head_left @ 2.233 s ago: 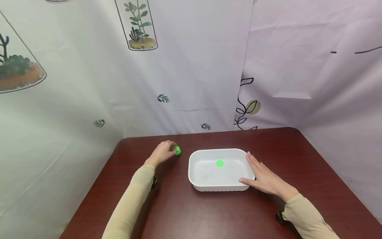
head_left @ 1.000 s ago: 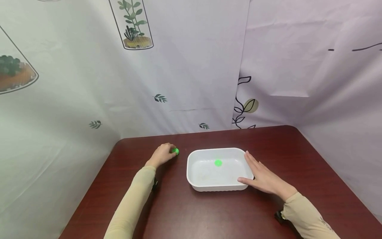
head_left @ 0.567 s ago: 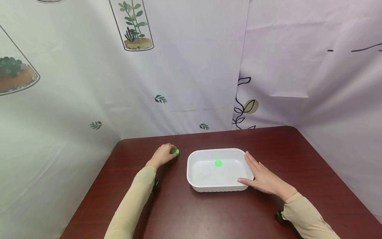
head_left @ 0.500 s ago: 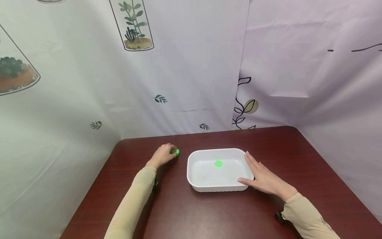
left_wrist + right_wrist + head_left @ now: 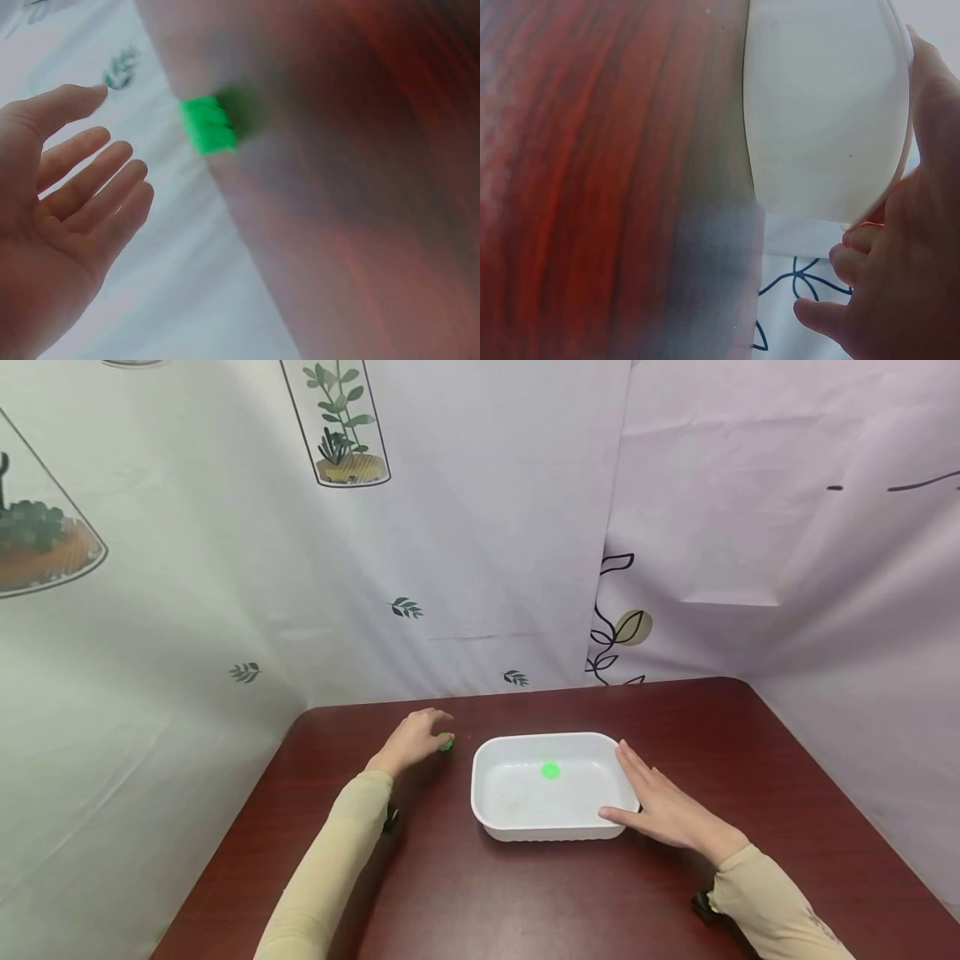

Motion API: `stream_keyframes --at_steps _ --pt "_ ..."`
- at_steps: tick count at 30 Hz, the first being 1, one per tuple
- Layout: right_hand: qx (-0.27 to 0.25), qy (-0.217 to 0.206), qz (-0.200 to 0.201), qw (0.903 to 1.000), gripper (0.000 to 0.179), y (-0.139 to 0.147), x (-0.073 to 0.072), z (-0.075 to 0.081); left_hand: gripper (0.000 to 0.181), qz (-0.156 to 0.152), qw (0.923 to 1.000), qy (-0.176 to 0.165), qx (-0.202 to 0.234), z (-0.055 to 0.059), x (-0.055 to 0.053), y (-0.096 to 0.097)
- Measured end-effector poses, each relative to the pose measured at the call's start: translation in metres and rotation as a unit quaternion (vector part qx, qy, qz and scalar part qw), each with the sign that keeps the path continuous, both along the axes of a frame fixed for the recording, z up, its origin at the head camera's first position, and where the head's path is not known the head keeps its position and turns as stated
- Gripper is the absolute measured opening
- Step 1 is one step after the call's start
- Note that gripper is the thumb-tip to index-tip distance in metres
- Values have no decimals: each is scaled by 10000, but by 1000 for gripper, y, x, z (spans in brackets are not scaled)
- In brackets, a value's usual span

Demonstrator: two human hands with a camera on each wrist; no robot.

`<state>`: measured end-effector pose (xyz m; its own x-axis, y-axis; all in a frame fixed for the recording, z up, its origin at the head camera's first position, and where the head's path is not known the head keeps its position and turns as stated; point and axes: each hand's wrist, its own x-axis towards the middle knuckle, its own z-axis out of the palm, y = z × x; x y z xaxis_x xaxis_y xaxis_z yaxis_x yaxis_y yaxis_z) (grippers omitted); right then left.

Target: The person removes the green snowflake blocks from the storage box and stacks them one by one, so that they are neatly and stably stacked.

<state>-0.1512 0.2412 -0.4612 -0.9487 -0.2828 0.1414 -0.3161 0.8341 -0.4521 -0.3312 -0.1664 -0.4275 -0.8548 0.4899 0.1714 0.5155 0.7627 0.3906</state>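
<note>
In the head view my left hand (image 5: 411, 742) is over the back left of the table, fingers spread and lifted. Partly hidden by its thumb is a small bright green block (image 5: 447, 742). The left wrist view shows that green block (image 5: 209, 124), blurred, on the tabletop, with the open palm (image 5: 67, 225) apart from it. My right hand (image 5: 667, 810) lies along the right end of a white rectangular dish (image 5: 517, 835), thumb over the front rim and straight fingers at the right rim. A flat round green piece (image 5: 551, 770) lies inside the dish.
The dark red-brown table (image 5: 525, 893) has rounded back corners. White curtains (image 5: 480, 527) with plant prints hang behind it and at both sides. A black wrist camera (image 5: 703, 906) sits under the right sleeve.
My left hand has let go of the green block; its fingers have opened and lifted, leaving the block on the table. The right hand and the dish stay as they were.
</note>
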Motion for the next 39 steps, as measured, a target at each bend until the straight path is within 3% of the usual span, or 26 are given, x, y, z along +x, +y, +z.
stream_keyframes --at_steps 10,18,23,31,39 --pt "16 -2 -17 10000 107 1 -1 1 46 -485 9924 -694 897 30 11 29" --pt "45 65 19 10000 106 2 -4 4 46 -1265 9800 -1056 1113 38 20 61" --pt "13 68 28 10000 105 2 -3 4 44 -1640 9743 -1192 987 42 30 85" --pt "-43 31 12 10000 105 2 -1 2 45 -2369 9646 -1157 31 35 39 119" --pt "-89 -42 2 10000 105 1 0 0 45 -2573 9593 -1094 -395 27 44 138"
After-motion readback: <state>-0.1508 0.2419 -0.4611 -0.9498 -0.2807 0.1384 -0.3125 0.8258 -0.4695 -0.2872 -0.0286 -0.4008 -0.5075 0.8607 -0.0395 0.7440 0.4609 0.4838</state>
